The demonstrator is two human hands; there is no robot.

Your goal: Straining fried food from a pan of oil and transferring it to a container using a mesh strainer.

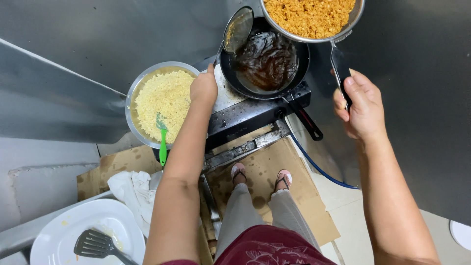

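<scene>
While the right hand [362, 104] has its fingers wrapped tight round the dark handle of a wire strainer [311, 18] full of golden-brown crumbs, held up over the black pan [265, 61] of dark oil on the burner, the left hand [203, 88] is curled at the handle of a smaller skimmer [238, 29] resting on the pan's rim, though I can't quite tell how firm that grip is. Left of the stove sits a metal bowl [133, 93] of pale crumbs with a green spatula [162, 140], and flattened brown cardboard [274, 172] covers the floor underfoot, no labels showing.

Bright even overhead light, sharp focus, wide-angle edge bending.
</scene>
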